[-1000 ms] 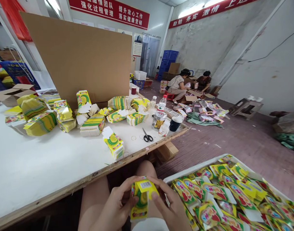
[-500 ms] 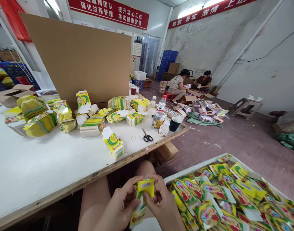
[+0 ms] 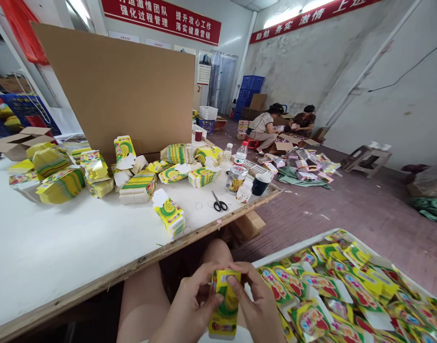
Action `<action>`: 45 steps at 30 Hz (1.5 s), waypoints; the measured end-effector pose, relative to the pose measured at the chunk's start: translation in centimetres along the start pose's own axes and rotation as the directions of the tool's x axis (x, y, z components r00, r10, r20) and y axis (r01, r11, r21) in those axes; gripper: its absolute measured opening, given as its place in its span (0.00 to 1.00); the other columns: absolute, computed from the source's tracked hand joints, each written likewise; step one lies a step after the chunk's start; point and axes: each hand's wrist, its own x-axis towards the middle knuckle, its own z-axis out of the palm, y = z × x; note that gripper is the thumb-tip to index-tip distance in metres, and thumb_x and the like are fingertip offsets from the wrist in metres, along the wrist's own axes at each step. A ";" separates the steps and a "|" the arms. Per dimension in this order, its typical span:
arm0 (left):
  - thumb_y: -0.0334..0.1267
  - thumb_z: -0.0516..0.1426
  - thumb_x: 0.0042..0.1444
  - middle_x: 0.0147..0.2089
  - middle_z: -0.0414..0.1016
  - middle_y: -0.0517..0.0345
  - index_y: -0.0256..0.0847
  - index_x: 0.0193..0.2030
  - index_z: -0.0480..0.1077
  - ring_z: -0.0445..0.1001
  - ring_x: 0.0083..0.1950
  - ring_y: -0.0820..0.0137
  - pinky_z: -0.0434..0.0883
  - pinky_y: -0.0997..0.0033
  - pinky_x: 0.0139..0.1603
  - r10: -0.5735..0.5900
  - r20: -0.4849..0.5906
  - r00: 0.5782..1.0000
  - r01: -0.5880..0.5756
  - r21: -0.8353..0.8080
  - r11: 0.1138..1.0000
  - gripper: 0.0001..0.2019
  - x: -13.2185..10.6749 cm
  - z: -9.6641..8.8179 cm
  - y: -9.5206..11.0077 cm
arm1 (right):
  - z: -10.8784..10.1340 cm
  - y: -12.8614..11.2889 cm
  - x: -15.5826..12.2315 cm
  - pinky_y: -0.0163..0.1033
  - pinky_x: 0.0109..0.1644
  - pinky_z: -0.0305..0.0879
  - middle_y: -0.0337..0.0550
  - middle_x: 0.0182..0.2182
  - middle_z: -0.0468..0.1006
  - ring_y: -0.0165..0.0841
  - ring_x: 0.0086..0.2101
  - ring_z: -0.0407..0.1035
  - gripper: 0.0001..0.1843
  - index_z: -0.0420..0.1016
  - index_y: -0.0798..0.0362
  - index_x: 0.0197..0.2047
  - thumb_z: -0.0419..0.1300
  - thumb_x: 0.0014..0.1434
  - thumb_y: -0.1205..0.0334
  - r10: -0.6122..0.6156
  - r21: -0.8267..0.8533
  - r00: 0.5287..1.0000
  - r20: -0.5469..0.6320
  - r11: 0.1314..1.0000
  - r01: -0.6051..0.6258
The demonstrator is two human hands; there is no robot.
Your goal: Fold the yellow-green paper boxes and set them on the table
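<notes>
Both hands grip one small yellow-and-green printed carton point(image 3: 224, 309) above my lap. My left hand point(image 3: 193, 302) has its thumb on the carton's left side. My right hand point(image 3: 256, 300) presses a thumb on the front near the top end, its fingers behind. The carton's back is hidden. To my right a white tray point(image 3: 293, 256) holds many similar small cartons point(image 3: 313, 318), some with white flaps sticking out. On the table edge ahead lies a stack of flat cartons point(image 3: 170, 214).
The white table point(image 3: 78, 243) carries bundled flat cartons point(image 3: 137, 186), scissors point(image 3: 219, 202), a clear jar point(image 3: 236, 178), a plastic bottle point(image 3: 241, 153) and a dark mug point(image 3: 260, 183). A large cardboard sheet point(image 3: 125, 90) stands behind. Two people point(image 3: 266, 126) sit farther off by a pile of pink packages point(image 3: 307, 164).
Both hands have shifted slightly right with the carton. It has turned so its broad front faces me, and the barcode flap at its top has been folded down out of sight.
</notes>
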 end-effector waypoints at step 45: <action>0.56 0.63 0.53 0.56 0.79 0.42 0.42 0.56 0.75 0.75 0.58 0.49 0.72 0.53 0.58 -0.144 -0.035 0.989 0.105 -0.518 0.849 0.28 -0.5 -2.4 1.3 | 4.5 -1.3 -1.5 0.37 0.33 0.70 0.36 0.22 0.78 0.32 0.23 0.72 0.22 0.75 0.50 0.39 0.71 0.48 0.44 0.415 0.669 0.874 0.255 0.577 -0.469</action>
